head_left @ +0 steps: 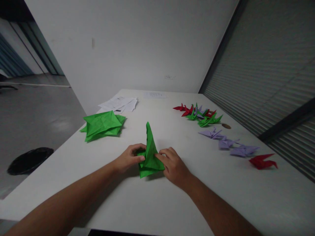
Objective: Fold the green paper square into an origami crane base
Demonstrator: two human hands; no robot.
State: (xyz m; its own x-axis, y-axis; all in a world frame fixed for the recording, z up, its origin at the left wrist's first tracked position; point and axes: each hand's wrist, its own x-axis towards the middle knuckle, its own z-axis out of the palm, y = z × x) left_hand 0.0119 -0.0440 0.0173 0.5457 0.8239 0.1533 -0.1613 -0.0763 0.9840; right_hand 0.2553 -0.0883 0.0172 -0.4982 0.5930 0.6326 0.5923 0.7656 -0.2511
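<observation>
Dark printed lines and a small black block mark the overlapping loose white paper sheets (116,104) toward the far left of the white smooth-topped table (157,206), but the print is too small to read. Another flat white printed sheet (155,95) lies near the far edge, its rows of dark marks equally illegible, and a faint grey smudge of marks (169,77) shows low on the plain pale wall (135,42)

The bright green folded paper piece (150,155) is near the middle of the table, between the two hands. It has a tall, narrow point standing upright, slightly ragged along its left edge, above a wider, angular base of creased layers. The left hand (131,158) pinches the base's left side, thumb in front and bent fingers behind. The right hand (173,165) rests its index finger against the lower right face, the other fingers curled; its thumb is not clear enough to tell whether it pinches the paper too

Left of them, a loose pile of crinkled green paper pieces (102,125) shows crossing creases and pointed corners. On the right, a cluster of red, green and purple folded paper cranes (208,120) sits farther back, near a brownish round disc-like spot (226,126). Nearer, pale purple paper cranes (243,151) run in a slanting row toward a single red paper crane (262,163) with sharp, thin points
</observation>
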